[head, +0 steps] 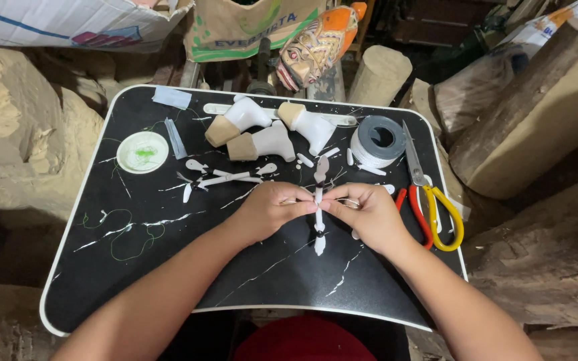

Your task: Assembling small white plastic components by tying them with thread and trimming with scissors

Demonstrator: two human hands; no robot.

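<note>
My left hand (pixel 272 208) and my right hand (pixel 364 214) meet at the middle of a black marbled tray table (pixel 168 267). Both pinch a small white dragonfly-like figure (pixel 319 200) that lies upright between them, its tail pointing toward me. The fingertips of each hand close on its body from either side. A second white figure of the same kind (pixel 219 178) lies flat just left of my left hand.
Three white-and-tan carved pieces (pixel 269 134) lie at the tray's far side, next to a grey tape roll (pixel 377 140). Scissors with red and yellow handles (pixel 429 200) lie right of my right hand. A round white lid (pixel 142 152) and green thread (pixel 128 234) lie at left. Wood blocks surround the tray.
</note>
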